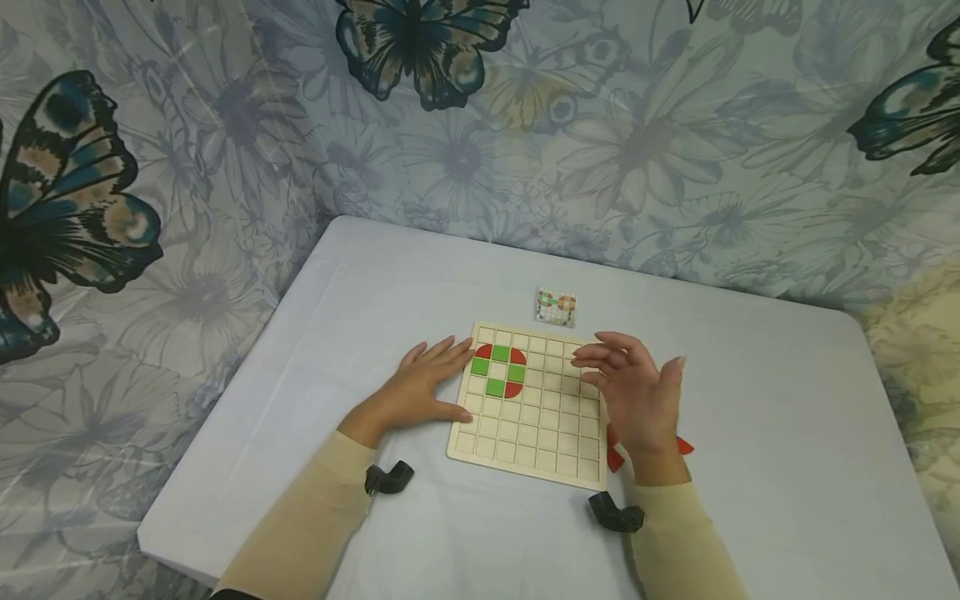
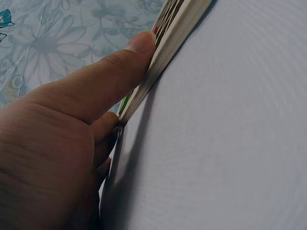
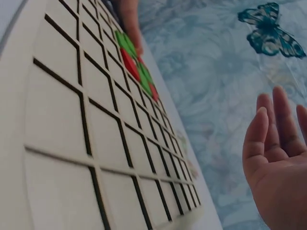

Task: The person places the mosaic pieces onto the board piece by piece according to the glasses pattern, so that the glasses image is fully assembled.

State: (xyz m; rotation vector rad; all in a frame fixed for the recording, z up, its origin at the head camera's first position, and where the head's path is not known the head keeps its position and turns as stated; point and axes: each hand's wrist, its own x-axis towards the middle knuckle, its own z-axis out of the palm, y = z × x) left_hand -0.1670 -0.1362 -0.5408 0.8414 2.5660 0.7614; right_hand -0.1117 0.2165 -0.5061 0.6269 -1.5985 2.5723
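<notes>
Lying on the white tablecloth [image 1: 772, 392], the pale wooden grid board [image 1: 547, 417] sits between the two hands. It is nearly square, without a clear long axis; in the head view it is turned slightly, its near edge sloping down toward the right. Smooth green square tiles [image 1: 495, 387] and red quarter-round tiles [image 1: 517, 357] fill cells in its far left part, around a pale cell, the red curves facing outward.

The left hand [image 1: 420, 387] is spread, fingers extended, touching the board's left edge; the left wrist view adds the rim's thickness and the thumb lying over it. The right hand [image 1: 633, 400] is raised near the right edge, fingers loosely bent, thumb apart, palm bare in the right wrist view, which also reveals raised dividers casting dark lines.

Only the head view shows the small printed pattern card [image 1: 556, 307] beyond the board and loose red pieces [image 1: 615, 460], partly hidden by the right hand.
</notes>
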